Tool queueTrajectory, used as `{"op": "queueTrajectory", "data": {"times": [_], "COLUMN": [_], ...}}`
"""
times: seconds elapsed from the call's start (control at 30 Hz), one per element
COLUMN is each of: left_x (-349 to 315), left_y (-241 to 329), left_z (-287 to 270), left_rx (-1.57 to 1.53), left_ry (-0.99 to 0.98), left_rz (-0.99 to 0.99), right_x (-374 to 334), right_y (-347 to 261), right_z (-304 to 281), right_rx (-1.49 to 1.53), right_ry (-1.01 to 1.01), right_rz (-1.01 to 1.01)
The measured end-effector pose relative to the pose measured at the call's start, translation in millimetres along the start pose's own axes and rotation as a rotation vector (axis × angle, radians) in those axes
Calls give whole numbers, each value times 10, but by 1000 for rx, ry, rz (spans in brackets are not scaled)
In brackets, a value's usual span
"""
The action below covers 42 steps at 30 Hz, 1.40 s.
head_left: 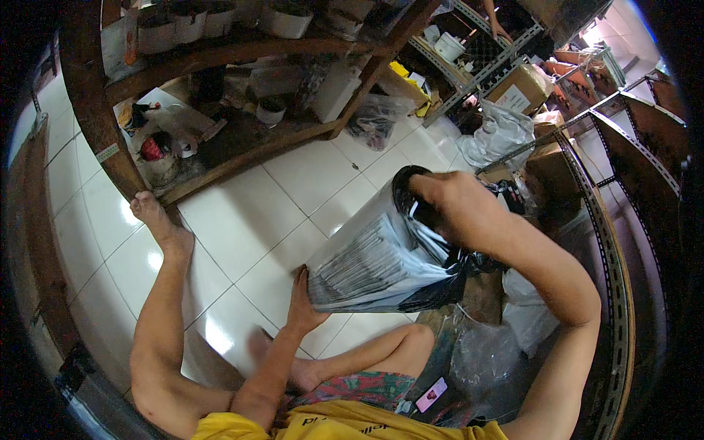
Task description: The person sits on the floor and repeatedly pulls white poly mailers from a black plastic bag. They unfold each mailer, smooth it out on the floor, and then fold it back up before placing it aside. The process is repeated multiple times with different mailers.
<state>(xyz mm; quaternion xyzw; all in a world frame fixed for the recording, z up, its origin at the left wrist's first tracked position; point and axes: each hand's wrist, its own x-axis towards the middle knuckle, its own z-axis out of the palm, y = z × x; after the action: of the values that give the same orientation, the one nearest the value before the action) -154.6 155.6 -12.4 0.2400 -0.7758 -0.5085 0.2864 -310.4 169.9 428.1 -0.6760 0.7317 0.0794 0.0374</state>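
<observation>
In front and right of the wooden shelf (249, 163), the plastic bundle (378, 268) is best steadied by the left hand (302, 306), clasped on its lower end, while its black rim (400, 186) is gently worked by the right hand (449, 199), whose grip cannot be told.

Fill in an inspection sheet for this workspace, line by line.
Surface: white tiled floor, glossy, with bright reflections.
Job's things: bundle of flat grey plastic pieces, tilted, with black wrapping partly around it.
Clutter: clear plastic and a lit phone near the lap; whitish sack and cardboard box farther off.
Grippers: bare hands; left hand against the bundle's lower-left end, right hand at its upper end, fingertips hidden.
Cables: nothing seen that is clearly a cable.
Surroundings: wooden shelving ahead and left; perforated metal shelving right; another person's hand at the top.
</observation>
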Motion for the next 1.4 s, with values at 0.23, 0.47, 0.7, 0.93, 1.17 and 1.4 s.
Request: {"op": "queueTrajectory", "data": {"times": [0.23, 0.47, 0.7, 0.93, 1.17, 1.4], "left_x": [6, 8, -67, -13, -6, -13], "left_y": [62, 58, 7, 31, 49, -16], "left_z": [-16, -17, 81, 41, 32, 49], "left_rx": [-38, -21, -82, -85, 18, -36], "left_ry": [-16, -29, 11, 5, -40, 15], "left_rz": [-9, -10, 42, -9, -31, 73], "right_x": [-119, -117, -23, 78, -145, -160], "right_y": [-96, -40, 21, 57, 57, 156], "right_z": [52, -39, -43, 69, 70, 199], "right_rx": [108, 85, 35, 89, 110, 152], "right_ry": [-36, -56, -111, -12, 364, 466], "right_rz": [72, -181, -327, -231, -199, -268]}}
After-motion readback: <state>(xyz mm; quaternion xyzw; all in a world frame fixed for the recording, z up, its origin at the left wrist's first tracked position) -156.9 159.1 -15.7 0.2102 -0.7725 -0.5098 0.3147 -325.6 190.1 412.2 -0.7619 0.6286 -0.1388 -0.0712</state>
